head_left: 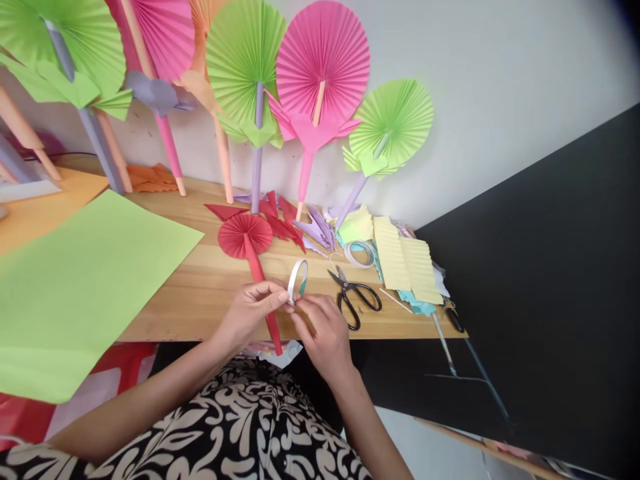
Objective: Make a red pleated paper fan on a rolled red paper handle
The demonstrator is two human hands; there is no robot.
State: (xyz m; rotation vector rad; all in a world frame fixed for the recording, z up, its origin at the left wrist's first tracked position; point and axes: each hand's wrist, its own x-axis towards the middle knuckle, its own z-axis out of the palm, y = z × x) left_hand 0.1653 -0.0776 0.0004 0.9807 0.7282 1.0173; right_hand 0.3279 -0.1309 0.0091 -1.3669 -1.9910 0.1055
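A thin roll of white tape (297,281) stands on edge between my two hands. My left hand (250,308) pinches the near side of the roll between thumb and fingers. My right hand (324,328) has its fingertips bent in at the roll's lower edge; whether they grip the tape's end is too small to tell. Beneath my left hand lies a red paper flower (245,236) with a pleated round head and a rolled red stem. Black-handled scissors (353,293) lie partly open just right of my right hand.
Pleated paper flowers, among them a pink one (323,60) and a green one (393,123), lean on the wall. A wider tape roll (359,255) lies near yellow pleated strips (407,260). Red scraps (280,220) lie behind. A green sheet (85,287) overhangs the table's left front.
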